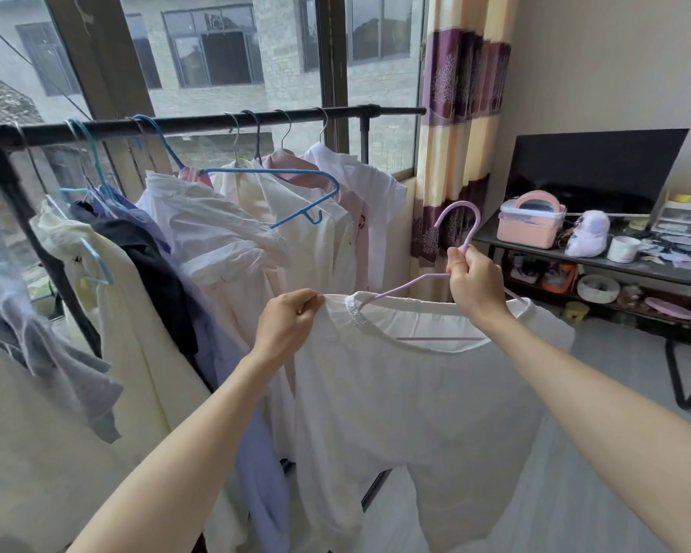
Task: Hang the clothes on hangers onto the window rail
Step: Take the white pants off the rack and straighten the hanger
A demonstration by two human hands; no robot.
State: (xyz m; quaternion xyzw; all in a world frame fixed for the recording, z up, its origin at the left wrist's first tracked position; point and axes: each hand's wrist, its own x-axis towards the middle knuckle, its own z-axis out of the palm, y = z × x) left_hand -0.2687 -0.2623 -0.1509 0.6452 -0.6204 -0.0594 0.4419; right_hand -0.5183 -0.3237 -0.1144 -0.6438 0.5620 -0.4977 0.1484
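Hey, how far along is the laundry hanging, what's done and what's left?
Done: several garments, mostly white and pink shirts, already hang from the black metal rail by the window. In hand: the right hand grips the neck of a lilac hanger carrying a white top, while the left hand pinches its shoulder. Left: hooking this hanger on the rail. An empty blue hanger also hangs there.

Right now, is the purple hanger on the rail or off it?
Off. The right hand grips the purple hanger below its hook, which hangs free, lower than the black rail.
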